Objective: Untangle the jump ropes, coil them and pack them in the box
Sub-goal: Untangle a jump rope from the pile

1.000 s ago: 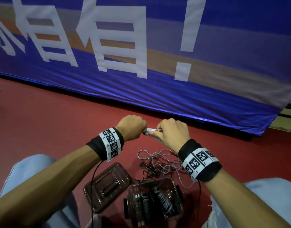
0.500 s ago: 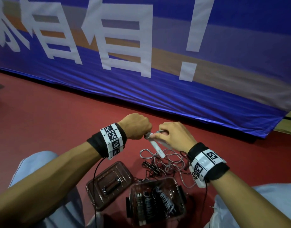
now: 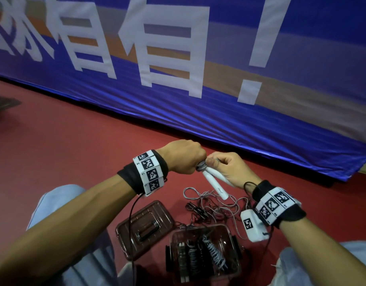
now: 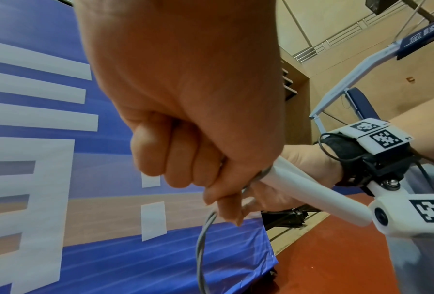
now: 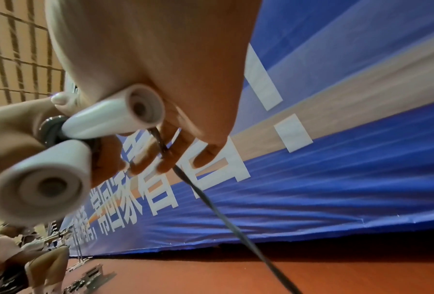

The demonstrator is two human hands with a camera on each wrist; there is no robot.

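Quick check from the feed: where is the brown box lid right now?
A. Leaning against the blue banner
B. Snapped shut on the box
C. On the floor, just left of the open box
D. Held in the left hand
C: in the head view the lid lies flat on the red floor beside the open box, which already holds coiled ropes.

Both hands raised above floor (image 3: 54, 151), left hand (image 3: 183, 156) touching right hand (image 3: 229, 170), two handles (image 3: 214, 183) between. Below, tangled rope (image 3: 211, 203); nearer, box (image 3: 233, 265) with coiled ropes (image 3: 216, 254) inside; lid (image 3: 144, 228) just left. Banner (image 3: 219, 100) behind.
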